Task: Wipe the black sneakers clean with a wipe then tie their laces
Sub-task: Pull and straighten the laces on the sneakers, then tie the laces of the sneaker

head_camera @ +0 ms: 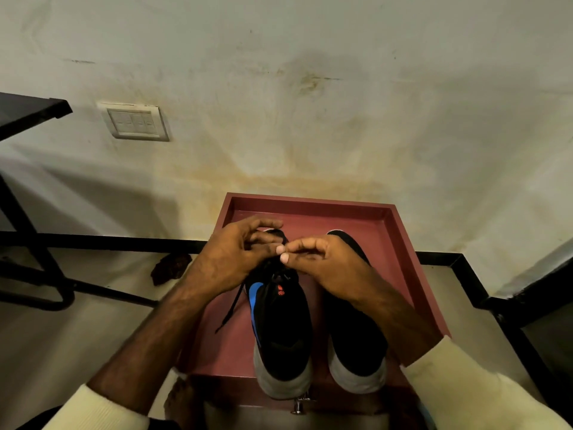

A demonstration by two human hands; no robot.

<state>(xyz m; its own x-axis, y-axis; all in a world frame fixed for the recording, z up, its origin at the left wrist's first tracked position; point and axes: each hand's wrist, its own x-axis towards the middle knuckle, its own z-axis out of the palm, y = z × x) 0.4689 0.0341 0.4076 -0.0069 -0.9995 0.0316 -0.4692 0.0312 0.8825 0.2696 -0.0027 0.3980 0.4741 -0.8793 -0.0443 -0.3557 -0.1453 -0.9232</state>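
Two black sneakers with grey heels stand side by side on a dark red tray-topped box (400,231), heels toward me. The left sneaker (280,324) has a blue side panel and a small red mark on its tongue. The right sneaker (356,336) is partly covered by my right forearm. Both hands meet over the left sneaker's lacing. My left hand (235,256) has its fingers curled around the black lace (231,308), one end of which trails down the shoe's left side. My right hand (319,259) pinches the lace between thumb and forefinger. No wipe is in view.
The box stands against a stained pale wall with a switch plate (136,122). Black metal furniture legs (37,268) stand at the left, and a black frame edge (483,293) runs at the right. A brown scrap (170,266) lies on the floor left of the box.
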